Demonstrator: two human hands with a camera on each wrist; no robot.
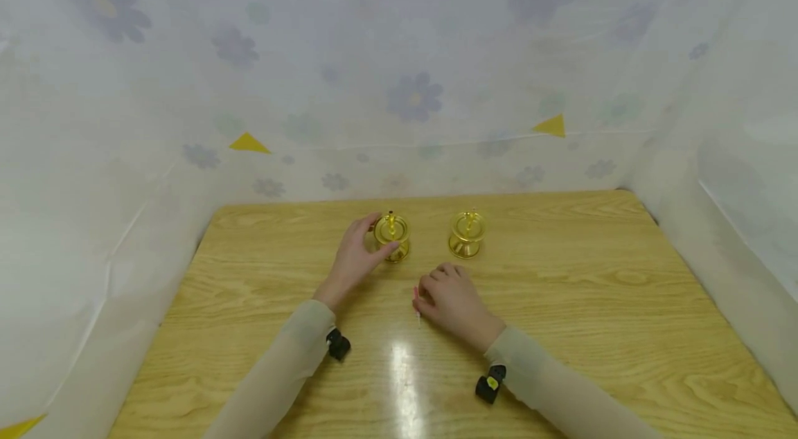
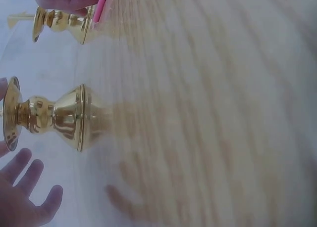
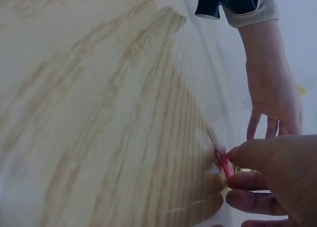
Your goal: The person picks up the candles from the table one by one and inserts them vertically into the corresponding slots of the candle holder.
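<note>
On the light wooden table [image 1: 561, 300], toward its far edge, two small shiny gold metal candle holders stand upright side by side, apart from one another. The person's left hand [image 1: 354, 260] is at the left gold candle holder [image 1: 392, 236]: the thumb and forefinger curve round its top dish, touching the rim, while the other fingers [image 2: 29, 180] spread loosely beside the stem in the left wrist view. That holder has a flared base, a narrow waist and a thin spike rising from the dish.

The right gold candle holder [image 1: 467, 234] stands free, with no hand on it, just beyond the right hand [image 1: 454, 300]. That hand rests on the table nearer the person than both holders, fingers curled, pinching a thin pink candle [image 3: 224, 162] between thumb and fingertips; the candle lies low, its white tip close to the wood or on it.

Behind the table hangs a pale sheet printed with faded purple flowers [image 1: 414, 96], with small yellow triangles [image 1: 551, 125] on it.
</note>
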